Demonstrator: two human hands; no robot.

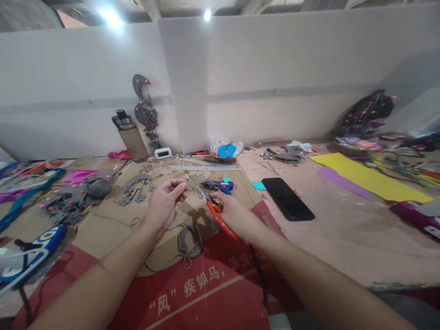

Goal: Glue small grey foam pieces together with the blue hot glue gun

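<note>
My left hand is closed in a pinch on a thin grey cord that runs down to a coil of the same cord on the cardboard. My right hand grips orange-handled scissors, their blades pointing up-left toward the pinched cord near my left fingertips. A blue glue gun lies just beyond my right hand.
A black phone lies right of my hands. Grey felt cut-outs and pieces with pink dots lie at left. A water bottle, a bowl and yellow and purple sheets stand farther off. A red printed board lies under my forearms.
</note>
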